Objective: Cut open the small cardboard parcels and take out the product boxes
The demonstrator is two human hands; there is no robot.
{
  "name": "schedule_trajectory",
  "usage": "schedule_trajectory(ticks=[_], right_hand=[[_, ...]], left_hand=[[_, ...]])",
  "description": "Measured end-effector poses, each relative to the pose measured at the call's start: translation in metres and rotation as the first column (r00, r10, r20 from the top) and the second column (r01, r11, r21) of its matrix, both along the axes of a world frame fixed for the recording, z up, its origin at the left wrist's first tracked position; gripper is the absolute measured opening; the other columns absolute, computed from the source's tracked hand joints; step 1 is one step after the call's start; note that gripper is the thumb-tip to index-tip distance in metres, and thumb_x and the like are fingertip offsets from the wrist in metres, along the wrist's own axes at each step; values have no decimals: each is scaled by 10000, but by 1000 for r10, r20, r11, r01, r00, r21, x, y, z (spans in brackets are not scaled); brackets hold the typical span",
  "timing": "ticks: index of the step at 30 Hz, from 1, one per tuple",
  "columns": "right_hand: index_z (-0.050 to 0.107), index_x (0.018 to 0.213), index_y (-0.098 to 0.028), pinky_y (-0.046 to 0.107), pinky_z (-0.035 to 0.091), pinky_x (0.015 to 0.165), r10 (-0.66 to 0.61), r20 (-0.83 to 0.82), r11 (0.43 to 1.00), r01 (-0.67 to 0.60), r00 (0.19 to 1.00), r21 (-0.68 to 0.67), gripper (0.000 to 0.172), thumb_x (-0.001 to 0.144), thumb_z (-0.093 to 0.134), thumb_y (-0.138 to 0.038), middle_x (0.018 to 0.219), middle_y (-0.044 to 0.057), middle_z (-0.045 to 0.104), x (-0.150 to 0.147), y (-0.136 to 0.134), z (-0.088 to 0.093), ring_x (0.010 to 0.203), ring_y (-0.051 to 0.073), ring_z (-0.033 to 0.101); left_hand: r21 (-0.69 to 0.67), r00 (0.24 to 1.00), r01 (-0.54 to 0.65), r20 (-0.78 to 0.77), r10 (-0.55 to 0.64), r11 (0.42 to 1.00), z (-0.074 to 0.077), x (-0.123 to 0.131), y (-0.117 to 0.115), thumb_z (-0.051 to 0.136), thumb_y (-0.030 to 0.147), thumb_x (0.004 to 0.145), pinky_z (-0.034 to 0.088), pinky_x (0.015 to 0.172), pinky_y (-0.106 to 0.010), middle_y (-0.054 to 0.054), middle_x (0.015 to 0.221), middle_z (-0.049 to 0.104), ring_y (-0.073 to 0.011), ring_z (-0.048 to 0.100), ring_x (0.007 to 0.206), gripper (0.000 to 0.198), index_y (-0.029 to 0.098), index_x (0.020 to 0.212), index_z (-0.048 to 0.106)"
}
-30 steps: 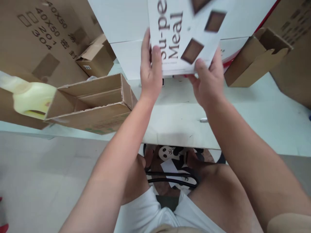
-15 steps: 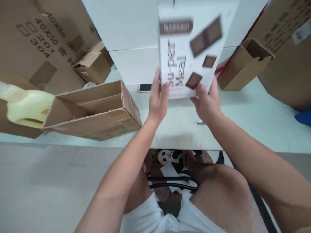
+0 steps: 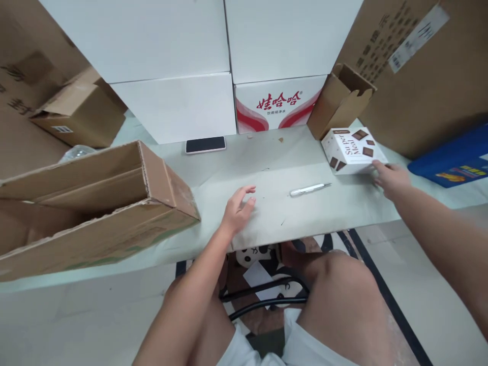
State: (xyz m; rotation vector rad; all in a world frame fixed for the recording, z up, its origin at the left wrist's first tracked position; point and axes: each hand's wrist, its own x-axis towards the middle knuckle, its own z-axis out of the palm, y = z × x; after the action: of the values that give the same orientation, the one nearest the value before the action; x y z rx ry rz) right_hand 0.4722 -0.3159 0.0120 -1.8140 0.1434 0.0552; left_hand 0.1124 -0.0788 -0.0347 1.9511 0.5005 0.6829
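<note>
A white snack box (image 3: 354,150) printed "Super Meal" with brown squares lies on the table at the right. My right hand (image 3: 392,179) grips its right end, thumb on the top edge; the other fingertips are partly hidden. Over the middle of the table, my left hand (image 3: 239,209) holds nothing, its fingers curved and apart. A silver pen (image 3: 310,189) rests between the two hands, touching neither.
Left is an open cardboard box (image 3: 168,190). A phone (image 3: 206,145) lies before stacked white cartons (image 3: 171,107). Behind the snack box stands a small open carton (image 3: 343,101); a blue package (image 3: 453,157) is far right. The table's front edge runs above my knees.
The snack box, held up in both hands before, now lies at the right of the table. My left hand has let go of it. The view has turned, uncovering the pen.
</note>
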Motion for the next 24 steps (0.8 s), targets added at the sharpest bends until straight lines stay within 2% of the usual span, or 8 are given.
schedule_trajectory(ticks=[3, 6, 10, 16, 20, 24], right_hand=[[532, 732, -246, 330, 402, 495, -48, -145, 996, 36, 988, -87, 274, 775, 785, -339, 728, 30, 520, 8, 4, -9, 597, 138, 503], [517, 837, -264, 316, 436, 532, -15, -235, 998, 0, 972, -63, 207, 837, 698, -362, 699, 13, 554, 11, 12, -9, 575, 135, 565], [534, 882, -262, 287, 415, 533, -2, -258, 999, -7, 966, -34, 127, 841, 646, -304, 719, 6, 568, 6, 17, -3, 562, 114, 568], [548, 864, -246, 274, 359, 500, -4, -273, 1000, 1, 962, -14, 82, 844, 605, -302, 720, 11, 561, -10, 28, 1, 545, 111, 529], [529, 916, -241, 261, 447, 545, -52, -288, 998, 57, 956, 8, 94, 900, 569, -326, 750, 25, 561, -18, 40, -2, 620, 129, 582], [525, 999, -230, 224, 536, 603, -50, -332, 992, 86, 942, 95, 205, 980, 543, -434, 804, 24, 552, -25, 53, -6, 684, 121, 590]], left_hand=[[21, 1000, -8, 1, 8, 1000, 0, -3, 8, 526, 384, 936, 554, 1027, -438, -102, 1148, 754, -251, 705, 1123, 324, 209, 1163, 677], [69, 1000, -16, 14, 15, 998, -2, -4, 12, 528, 382, 935, 565, 999, -434, -90, 1111, 756, -250, 708, 1093, 296, 217, 1120, 688], [112, 1000, -8, 9, 7, 994, -1, -2, 13, 537, 369, 929, 578, 965, -421, -79, 1106, 751, -246, 704, 1074, 287, 221, 1124, 687], [98, 1000, 19, 13, -20, 995, 1, 3, 15, 552, 363, 925, 584, 956, -405, -79, 1122, 744, -243, 702, 1077, 279, 218, 1126, 681], [97, 999, 20, 26, -23, 995, 1, 2, 15, 554, 357, 929, 580, 962, -400, -80, 1117, 742, -240, 701, 1069, 268, 215, 1120, 679], [93, 1000, 21, 7, -21, 995, 6, -2, 14, 548, 363, 930, 575, 974, -395, -83, 1125, 737, -237, 693, 1080, 267, 205, 1101, 678]])
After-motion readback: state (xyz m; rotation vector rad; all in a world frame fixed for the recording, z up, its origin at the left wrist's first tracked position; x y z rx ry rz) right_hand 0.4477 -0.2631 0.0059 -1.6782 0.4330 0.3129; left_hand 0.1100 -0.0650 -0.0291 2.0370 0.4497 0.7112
